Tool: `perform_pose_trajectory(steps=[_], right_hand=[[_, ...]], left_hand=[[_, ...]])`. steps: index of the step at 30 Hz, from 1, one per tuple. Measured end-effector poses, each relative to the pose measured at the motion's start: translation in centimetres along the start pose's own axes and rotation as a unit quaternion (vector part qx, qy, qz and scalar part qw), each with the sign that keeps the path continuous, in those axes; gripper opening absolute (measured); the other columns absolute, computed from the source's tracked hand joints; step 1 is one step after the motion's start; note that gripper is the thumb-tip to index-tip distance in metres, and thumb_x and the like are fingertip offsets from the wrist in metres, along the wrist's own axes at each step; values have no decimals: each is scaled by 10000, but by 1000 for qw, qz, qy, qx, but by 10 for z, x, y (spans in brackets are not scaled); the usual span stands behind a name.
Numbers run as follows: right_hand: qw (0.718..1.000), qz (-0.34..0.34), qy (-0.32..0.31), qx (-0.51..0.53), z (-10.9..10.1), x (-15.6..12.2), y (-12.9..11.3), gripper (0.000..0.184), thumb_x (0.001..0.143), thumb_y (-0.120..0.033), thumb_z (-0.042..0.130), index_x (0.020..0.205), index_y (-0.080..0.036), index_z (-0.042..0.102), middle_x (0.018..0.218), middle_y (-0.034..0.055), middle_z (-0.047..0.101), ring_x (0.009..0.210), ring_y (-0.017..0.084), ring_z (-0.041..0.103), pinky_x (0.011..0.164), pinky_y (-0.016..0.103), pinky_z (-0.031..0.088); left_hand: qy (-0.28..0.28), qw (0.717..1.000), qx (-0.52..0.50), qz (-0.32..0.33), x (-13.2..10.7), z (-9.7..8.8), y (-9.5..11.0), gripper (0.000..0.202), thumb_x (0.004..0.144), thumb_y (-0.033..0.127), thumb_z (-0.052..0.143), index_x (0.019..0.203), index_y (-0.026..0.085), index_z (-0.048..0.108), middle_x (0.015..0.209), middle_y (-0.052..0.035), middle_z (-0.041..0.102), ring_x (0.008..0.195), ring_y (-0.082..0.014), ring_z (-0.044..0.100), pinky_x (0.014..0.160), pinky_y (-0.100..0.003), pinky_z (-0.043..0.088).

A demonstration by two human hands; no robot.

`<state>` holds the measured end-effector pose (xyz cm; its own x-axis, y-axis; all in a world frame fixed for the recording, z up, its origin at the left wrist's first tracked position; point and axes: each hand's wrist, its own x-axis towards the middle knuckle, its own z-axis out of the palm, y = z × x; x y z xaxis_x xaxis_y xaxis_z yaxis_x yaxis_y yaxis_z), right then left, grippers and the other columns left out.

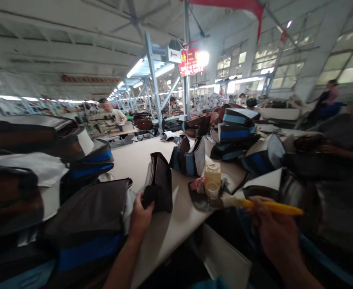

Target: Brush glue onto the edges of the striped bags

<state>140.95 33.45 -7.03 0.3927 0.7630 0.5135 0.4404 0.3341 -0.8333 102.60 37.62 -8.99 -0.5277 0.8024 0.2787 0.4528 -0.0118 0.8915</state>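
My left hand [141, 214] is closed on the lower left corner of a dark brown bag piece [161, 182], which stands upright on the pale tabletop [176, 224]. In my right hand [274, 224] is a brush with a yellow handle [280, 207], gripped between thumb and fingers. Its pale bristles point left, close to a dark, stained glue tray [200, 198]. A yellowish plastic container [213, 176] stands on that tray, beside a crumpled pink rag [198, 184]. Whether the bristles touch the tray I cannot tell.
Stacked dark bags with blue bands [88, 241] crowd the left side. Two small bag pieces [190, 156] stand behind the tray. More blue-striped bags [235, 130] are piled at the back right. A person [345, 136] sits at the right; another [114, 114] works farther back.
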Motion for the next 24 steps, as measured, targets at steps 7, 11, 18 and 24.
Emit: perform_pose_trajectory(steps=[7, 11, 18, 24], right_hand=[[982, -42, -137, -120, 87, 78, 29, 348, 934, -470, 555, 932, -155, 703, 899, 98, 730, 822, 226, 680, 815, 356, 528], [960, -26, -194, -201, 123, 92, 53, 261, 964, -386, 608, 957, -135, 679, 931, 59, 707, 879, 188, 671, 882, 391, 530], [922, 4, -262, -286, 152, 101, 89, 236, 968, -360, 624, 966, -128, 667, 960, 49, 686, 887, 181, 665, 844, 386, 562], [927, -36, -245, -281, 139, 100, 87, 218, 993, -323, 588, 1047, -130, 674, 1028, 68, 699, 963, 196, 672, 919, 422, 543]], left_hand=[[-50, 993, 48, 99, 21, 7, 8, 337, 816, 437, 557, 983, 186, 707, 996, -115, 677, 1040, -331, 608, 1002, -470, 456], [-68, 985, 46, 154, -5, -15, 23, 286, 859, 440, 545, 878, 206, 709, 912, -81, 665, 942, -284, 618, 911, -392, 470], [-198, 966, -10, 168, -70, -52, 37, 259, 924, 417, 545, 756, 264, 668, 773, -21, 604, 733, -214, 597, 677, -309, 483], [-207, 964, -12, 169, -81, -54, 45, 246, 932, 440, 525, 871, 280, 702, 836, -42, 627, 782, -228, 612, 709, -316, 501]])
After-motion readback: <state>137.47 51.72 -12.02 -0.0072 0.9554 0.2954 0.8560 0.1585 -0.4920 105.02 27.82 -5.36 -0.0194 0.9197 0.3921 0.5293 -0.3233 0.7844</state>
